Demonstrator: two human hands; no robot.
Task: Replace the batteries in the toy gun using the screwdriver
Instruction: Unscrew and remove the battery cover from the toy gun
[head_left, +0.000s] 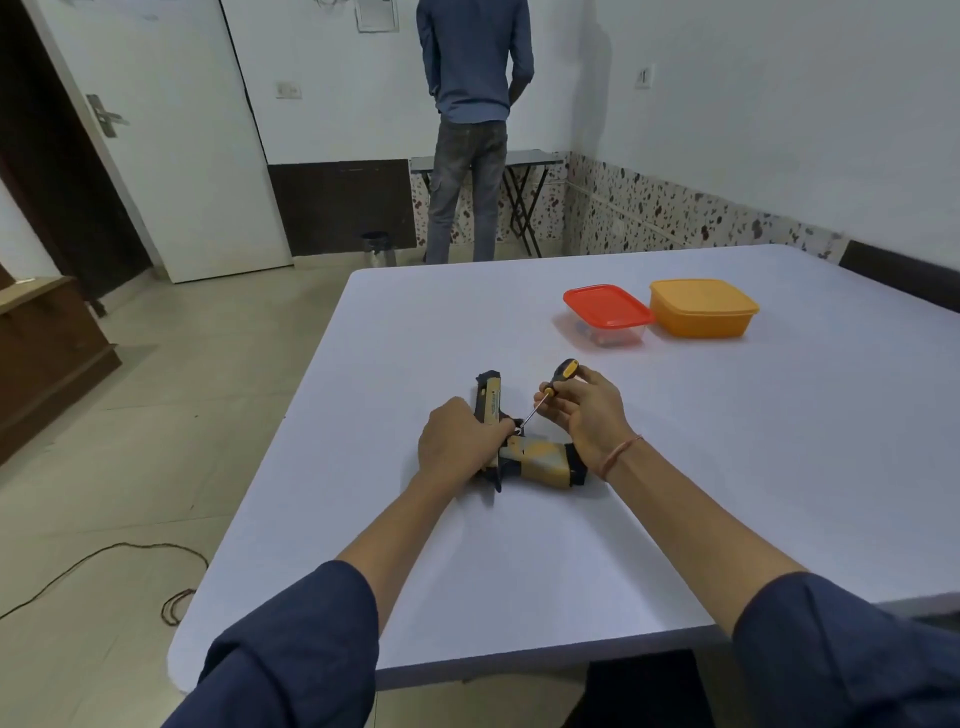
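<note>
Toy gun (540, 460) lies flat, mid-table (675, 467), near edge side. Left hand (454, 441) clamped over its body; right hand (589, 410) pinches the screwdriver (550, 387), tip at the grip (screw itself too small to see). Likely light, rigid, slick plastic: pin the body, not the barrel.

Tan/black toy gun (537, 460) flat on table, screwdriver (545, 395) tip on it
</note>
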